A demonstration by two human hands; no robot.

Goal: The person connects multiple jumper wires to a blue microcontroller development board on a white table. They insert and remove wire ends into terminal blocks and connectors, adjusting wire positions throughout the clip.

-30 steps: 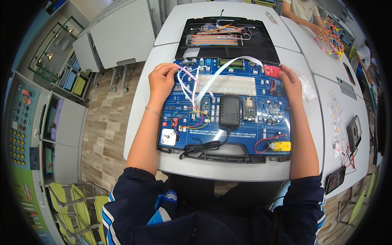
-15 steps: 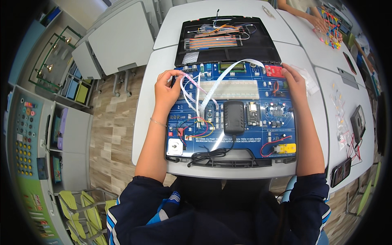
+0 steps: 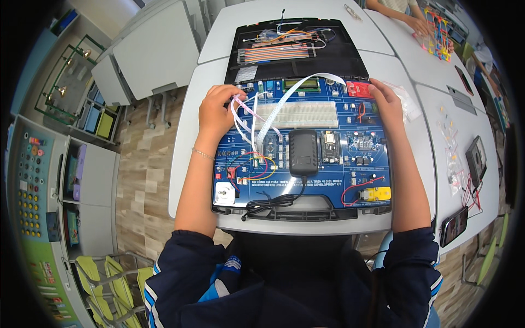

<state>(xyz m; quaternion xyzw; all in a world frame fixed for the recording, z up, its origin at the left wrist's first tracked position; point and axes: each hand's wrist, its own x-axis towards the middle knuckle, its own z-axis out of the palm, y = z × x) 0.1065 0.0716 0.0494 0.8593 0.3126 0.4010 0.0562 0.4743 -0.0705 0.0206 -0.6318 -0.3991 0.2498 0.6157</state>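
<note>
An open black case holds a blue electronics kit board [image 3: 322, 189] on the table before me. My left hand [image 3: 216, 112] is at the board's upper left, fingers curled and closed at the bend of a pink-and-white cable [image 3: 247, 107]. My right hand [image 3: 387, 105] wraps the case's upper right edge, its fingertips beside a red module [image 3: 358, 89]. A wide white ribbon cable [image 3: 284, 101] arches over the breadboard [image 3: 298, 115]. Below it lies a black power adapter [image 3: 304, 153] with a bundled cord [image 3: 268, 204]. A yellow motor [image 3: 375, 194] sits at the lower right.
Several jumper wires [image 3: 276, 53] lie in the raised case lid [image 3: 339, 57]. To the right are a phone [image 3: 454, 226], a dark meter [image 3: 477, 159] and small plastic bags [image 3: 451, 145]. Another person's hands [image 3: 418, 24] hold a colourful stick frame [image 3: 438, 35] at the far right.
The case and table sit slightly farther left and higher in view. Both hands keep their places beside the board, the left still at the cable.
</note>
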